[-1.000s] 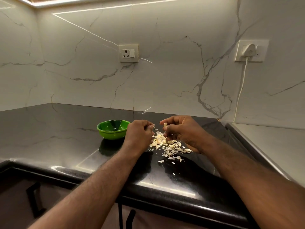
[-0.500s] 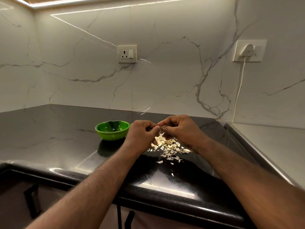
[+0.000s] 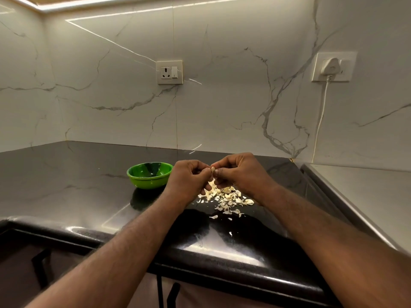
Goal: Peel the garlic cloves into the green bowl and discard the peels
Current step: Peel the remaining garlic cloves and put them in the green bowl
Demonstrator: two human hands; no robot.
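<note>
Only a pale sliver of the garlic clove (image 3: 213, 170) shows; the rest is hidden between the fingertips of both hands, so how much skin it carries cannot be made out. The left hand (image 3: 189, 181) and right hand (image 3: 240, 174) meet knuckle to knuckle above the surface (image 3: 66, 185), all fingers curled inward. The left thumb and forefinger pinch the clove from one side, and the right thumb and forefinger pinch it from the other. The lower fingers of both hands cover the far part of the peels (image 3: 226, 197), so where that heap ends is unclear. Both forearms are cut off by the bottom of the view.

The clove is held in the air right over the peels. They lie loose on the dark surface toward its right end, with a few stray flakes trailing toward the front edge. The green bowl (image 3: 149, 182) stands on the surface just left of the left hand, apart from it and well back from the front edge. Dark reflections fill its inside, and its contents cannot be told.
</note>
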